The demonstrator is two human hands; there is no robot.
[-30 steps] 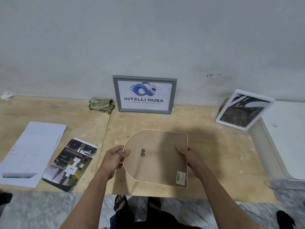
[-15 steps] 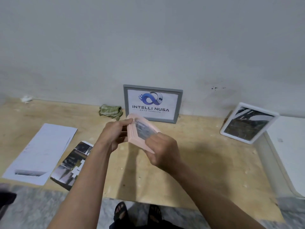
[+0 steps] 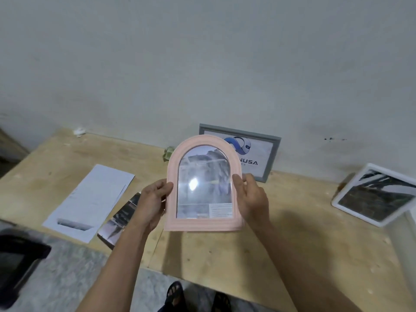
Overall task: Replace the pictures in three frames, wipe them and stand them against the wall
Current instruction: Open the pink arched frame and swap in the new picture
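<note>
I hold a pink arched frame (image 3: 172, 176) upright in the air over the wooden table (image 3: 270, 233), its glass front facing me with a greyish picture inside. My left hand (image 3: 153, 199) grips its left edge and my right hand (image 3: 253, 197) grips its right edge. Behind it a grey frame (image 3: 273, 154) with a logo picture leans on the wall (image 3: 202, 64). A white frame (image 3: 373, 194) with a dark picture leans at the right.
White paper sheets (image 3: 94, 197) and a loose photo print (image 3: 119, 219) lie on the table's left half. A green cloth (image 3: 167, 153) peeks out behind the pink frame. A white ledge (image 3: 412, 219) borders the right. A dark object (image 3: 15, 262) sits on the floor, lower left.
The frame lay face down on the table a second ago. Both hands lifted it, turned it over and now hold it upright facing me. The camera view shifted right.
</note>
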